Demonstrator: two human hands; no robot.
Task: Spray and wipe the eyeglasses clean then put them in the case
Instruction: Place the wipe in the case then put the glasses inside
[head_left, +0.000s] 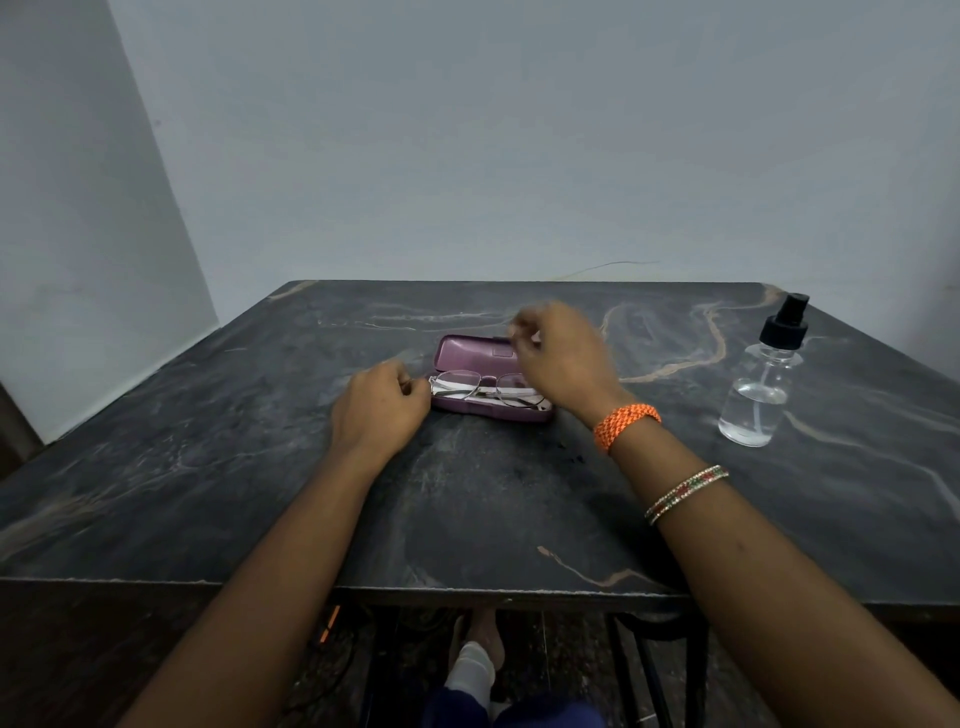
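Observation:
A purple eyeglass case (470, 354) lies open in the middle of the dark marble table (260, 415), its lid raised toward the wall. Thin metal-framed eyeglasses (470, 385) lie folded in the lower half, on a pale cloth (441, 384). My left hand (379, 405) rests at the case's left end with fingers curled against it. My right hand (561, 358) hovers over the case's right side, blurred, fingertips pinched near the lid's upper edge. A clear spray bottle (761, 384) with a black nozzle stands upright to the right.
The table's back edge meets a grey wall. The near edge (467, 590) runs across the lower view, with my legs and a dark metal frame below it. An orange band and a beaded bangle circle my right wrist.

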